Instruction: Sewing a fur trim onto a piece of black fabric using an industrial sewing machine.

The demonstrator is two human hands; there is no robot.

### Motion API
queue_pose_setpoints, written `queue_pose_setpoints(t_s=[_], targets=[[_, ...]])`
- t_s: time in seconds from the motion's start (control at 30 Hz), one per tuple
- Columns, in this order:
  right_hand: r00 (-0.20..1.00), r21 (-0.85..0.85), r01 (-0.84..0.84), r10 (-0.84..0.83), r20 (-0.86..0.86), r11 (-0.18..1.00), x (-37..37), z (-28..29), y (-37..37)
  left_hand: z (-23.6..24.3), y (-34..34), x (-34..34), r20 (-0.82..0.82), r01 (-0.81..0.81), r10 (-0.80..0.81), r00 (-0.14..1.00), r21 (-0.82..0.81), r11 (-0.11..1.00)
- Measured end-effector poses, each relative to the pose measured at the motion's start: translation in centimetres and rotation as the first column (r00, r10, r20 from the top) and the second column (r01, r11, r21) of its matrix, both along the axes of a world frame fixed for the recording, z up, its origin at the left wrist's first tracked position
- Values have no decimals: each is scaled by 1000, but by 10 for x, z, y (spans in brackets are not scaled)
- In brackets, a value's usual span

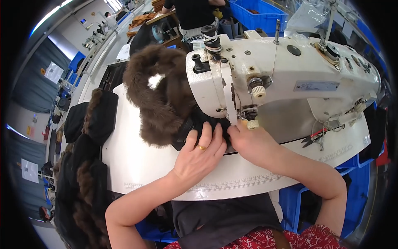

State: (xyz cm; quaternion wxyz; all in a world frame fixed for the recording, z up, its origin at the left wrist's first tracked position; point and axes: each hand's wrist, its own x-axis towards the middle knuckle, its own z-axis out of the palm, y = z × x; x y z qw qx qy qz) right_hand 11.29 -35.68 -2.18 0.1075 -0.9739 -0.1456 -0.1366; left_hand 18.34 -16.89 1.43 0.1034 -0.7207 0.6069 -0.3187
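Beneath the head of a white sewing machine (286,70) lies black fabric (182,135) with a thick strip of brown fur (155,110) joined to it. The fur loops up on the left of the machine head. My left hand (199,151), with a ring on one finger, rests on the black fabric, its fingers stretched out and slightly apart. Close beside it on the right, my right hand (253,143) is closed, pinching the fabric's edge near the needle area. The machine head and my fingers hide the needle and the stitching point.
Red-handled thread snips (317,136) lie on the white tabletop (137,166), right of my right hand. Black pieces with brown fur (87,174) are heaped along the left. Blue bins (290,203) stand under the table, and another blue bin (257,16) is behind, near a person in black (192,14).
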Motion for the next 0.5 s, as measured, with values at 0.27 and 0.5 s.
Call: queue_pose_setpoints(t_s=[0.27,0.5], targets=[[991,316,-26,66,-117,949,-3,-16,-20,0,18,13,-223,-59,86,971,127,990],[980,406,-186,196,18,895,-1,-46,-24,4,21,-12,-519,-142,113,847,-17,990]])
